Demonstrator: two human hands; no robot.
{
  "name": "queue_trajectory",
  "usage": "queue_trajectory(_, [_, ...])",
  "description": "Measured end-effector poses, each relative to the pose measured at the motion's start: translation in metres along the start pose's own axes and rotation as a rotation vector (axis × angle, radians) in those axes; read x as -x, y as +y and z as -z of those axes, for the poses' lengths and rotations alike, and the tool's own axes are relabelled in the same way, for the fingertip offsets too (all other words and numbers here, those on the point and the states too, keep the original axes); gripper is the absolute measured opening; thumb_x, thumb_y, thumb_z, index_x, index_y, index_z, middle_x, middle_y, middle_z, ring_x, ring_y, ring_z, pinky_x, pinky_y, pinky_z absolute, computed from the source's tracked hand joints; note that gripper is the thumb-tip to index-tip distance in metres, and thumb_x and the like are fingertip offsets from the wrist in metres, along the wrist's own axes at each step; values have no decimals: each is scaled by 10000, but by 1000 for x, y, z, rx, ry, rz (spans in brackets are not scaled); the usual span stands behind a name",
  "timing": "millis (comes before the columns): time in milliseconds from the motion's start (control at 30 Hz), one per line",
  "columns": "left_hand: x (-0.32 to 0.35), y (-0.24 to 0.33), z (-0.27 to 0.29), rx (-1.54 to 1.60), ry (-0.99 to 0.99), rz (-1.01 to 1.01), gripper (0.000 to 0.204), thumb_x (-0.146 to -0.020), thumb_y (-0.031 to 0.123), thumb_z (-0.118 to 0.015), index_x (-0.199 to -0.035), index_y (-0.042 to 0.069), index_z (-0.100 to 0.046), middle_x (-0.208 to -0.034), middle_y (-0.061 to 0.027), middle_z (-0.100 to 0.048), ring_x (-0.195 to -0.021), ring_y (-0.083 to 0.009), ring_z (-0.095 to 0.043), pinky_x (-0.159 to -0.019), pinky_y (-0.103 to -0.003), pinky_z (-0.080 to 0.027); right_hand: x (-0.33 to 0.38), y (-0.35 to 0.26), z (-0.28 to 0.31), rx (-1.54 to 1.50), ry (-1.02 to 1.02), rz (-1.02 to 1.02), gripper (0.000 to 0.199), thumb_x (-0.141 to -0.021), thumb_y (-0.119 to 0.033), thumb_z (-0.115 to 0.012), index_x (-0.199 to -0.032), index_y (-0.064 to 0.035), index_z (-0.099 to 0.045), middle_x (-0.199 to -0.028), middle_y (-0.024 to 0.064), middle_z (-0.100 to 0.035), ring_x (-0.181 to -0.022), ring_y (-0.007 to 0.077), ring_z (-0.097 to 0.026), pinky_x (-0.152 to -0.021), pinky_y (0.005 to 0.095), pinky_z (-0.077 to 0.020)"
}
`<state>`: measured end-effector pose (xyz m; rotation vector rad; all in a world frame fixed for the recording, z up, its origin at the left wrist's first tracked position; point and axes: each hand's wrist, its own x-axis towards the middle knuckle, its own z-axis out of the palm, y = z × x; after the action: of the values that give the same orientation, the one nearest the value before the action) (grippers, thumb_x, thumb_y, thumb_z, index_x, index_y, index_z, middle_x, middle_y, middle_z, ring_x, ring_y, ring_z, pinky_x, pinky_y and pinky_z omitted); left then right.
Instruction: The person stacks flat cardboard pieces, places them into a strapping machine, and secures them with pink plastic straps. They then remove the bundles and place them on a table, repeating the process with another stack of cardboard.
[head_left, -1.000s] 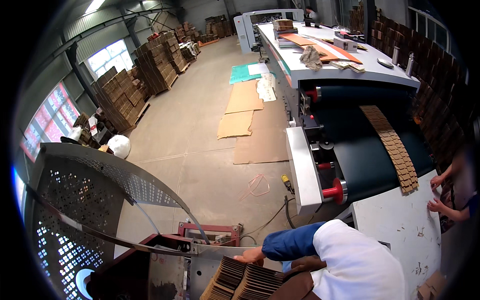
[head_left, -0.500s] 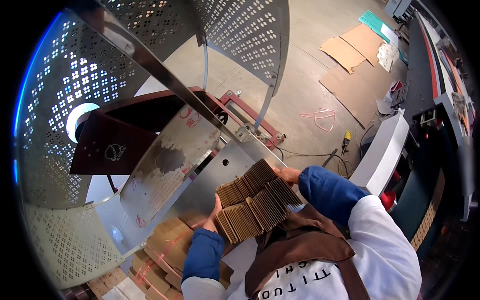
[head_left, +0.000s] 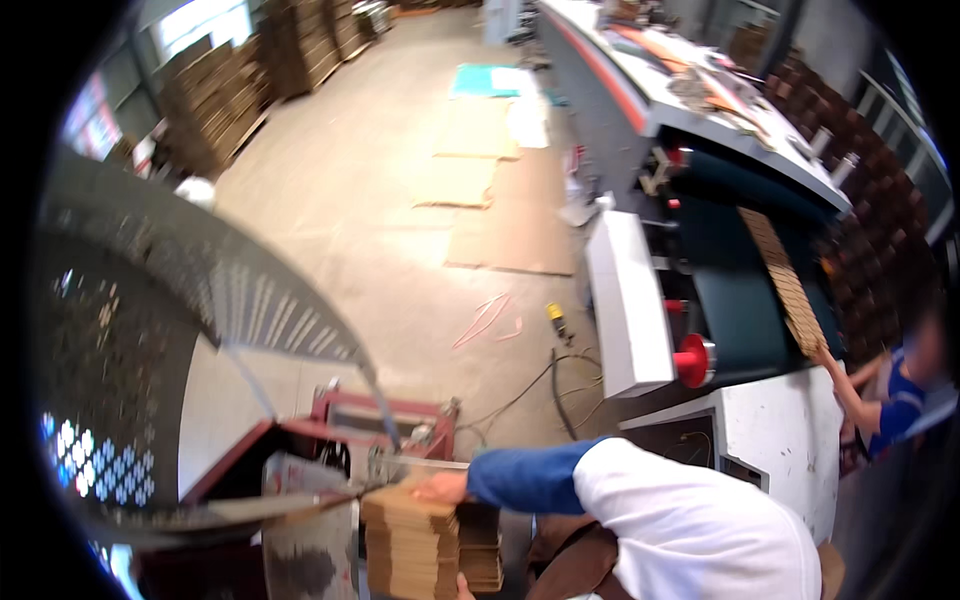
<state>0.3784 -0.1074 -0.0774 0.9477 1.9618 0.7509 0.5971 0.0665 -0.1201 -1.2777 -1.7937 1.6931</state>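
Observation:
Two side-by-side stacks of folded cardboard pieces stand on the machine's metal table at the lower middle: a lighter cardboard stack [head_left: 410, 548] and a darker cardboard stack [head_left: 482, 555] to its right. My right hand [head_left: 440, 488] reaches in from the right in a blue sleeve cover and grips the far end of the lighter stack. At the lower edge, a bit of my left hand [head_left: 463, 588] presses against the stacks' near side; its other fingers are out of sight. A blurred metal bar [head_left: 290, 510] crosses left of the stacks.
A perforated guard [head_left: 270, 300] curves over the dark red machine frame [head_left: 375, 410] at left. Cardboard sheets [head_left: 515, 215] and a cable with a yellow connector [head_left: 556, 318] lie on the floor. At right, a co-worker's hand [head_left: 825, 355] touches a cardboard strip [head_left: 780, 270] on a dark conveyor [head_left: 720, 290].
My view has swung up and right, bringing in the conveyor and co-worker. The cardboard, held before near my apron, is now farther left beside the metal bar, both hands still on it.

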Motion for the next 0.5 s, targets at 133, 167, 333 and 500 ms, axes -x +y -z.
queue_trajectory(133, [-26, 66, -45, -6, 10, -213, 645, -866, 528, -707, -983, -106, -713, -975, -180, -733, -922, -274, -665, -833, -407, -503, -2, -64, 11, 97, -135, 140, 521, -1027, -456, -389, -1344, -80, -561, -1193, 281, -625, -1128, 450, -577, -993, 489, -434])
queue_trajectory(167, [-29, 74, -56, 4, -27, -253, 644, -867, 528, -707, -985, -105, -713, -977, -179, -733, -922, -273, -664, -833, -407, -503, -7, -54, 1, 88, -133, 169, 524, -1023, -454, -394, -1338, -70, -564, -1173, 284, -631, -1116, 452, -582, -987, 492, -434])
queue_trajectory(333, [-36, 115, -100, 3, -144, -379, 641, -868, 525, -708, -994, -103, -712, -986, -173, -732, -921, -269, -662, -834, -404, -503, -34, -28, 43, 175, 256, 23, 446, -1013, -423, -447, -1119, -28, -624, -1024, 241, -674, -960, 444, -628, -851, 491, -483])
queue_trajectory(500, [-23, 148, -151, 19, -244, -430, 638, -870, 523, -708, -1003, -101, -711, -994, -166, -730, -921, -265, -660, -835, -402, -502, 28, -23, 159, 54, 341, 148, 455, -993, -414, -502, -1151, -12, -644, -1053, 235, -677, -1016, 419, -627, -893, 460, -487])
